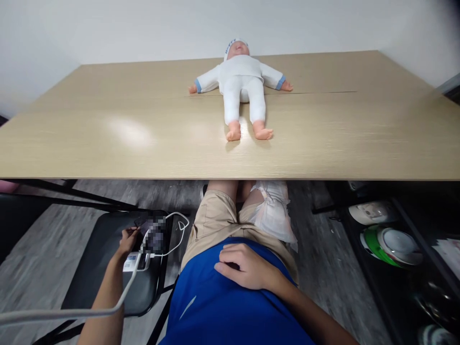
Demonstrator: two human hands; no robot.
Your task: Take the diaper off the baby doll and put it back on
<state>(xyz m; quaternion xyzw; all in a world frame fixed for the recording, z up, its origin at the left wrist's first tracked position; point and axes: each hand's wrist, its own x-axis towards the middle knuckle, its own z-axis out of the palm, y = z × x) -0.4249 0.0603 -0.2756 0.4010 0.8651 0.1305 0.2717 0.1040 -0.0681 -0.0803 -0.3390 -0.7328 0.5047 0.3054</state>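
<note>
My left hand point(128, 240) reaches down over the black chair at the left. Its fingers are pinched at the edge of a dark, pixelated object point(155, 235) on the seat; whatever is in the pinch cannot be made out. Close below that hand lies a white device point(132, 262) with a cable plugged in. My right hand point(246, 266) rests on my blue shirt, loosely curled, thumb apart from the fingers and nothing held. A white diaper point(275, 211) is draped over my right thigh. On the table a baby doll point(241, 76) in white clothes lies on its back, arms spread, feet towards me.
The wooden table point(108, 105) spans the view, its front edge above my knees. A white cable point(125, 290) crosses my left forearm to the chair point(95, 258). At the right, a dark shelf point(362, 287) holds a green-and-white round item point(386, 244) and other things.
</note>
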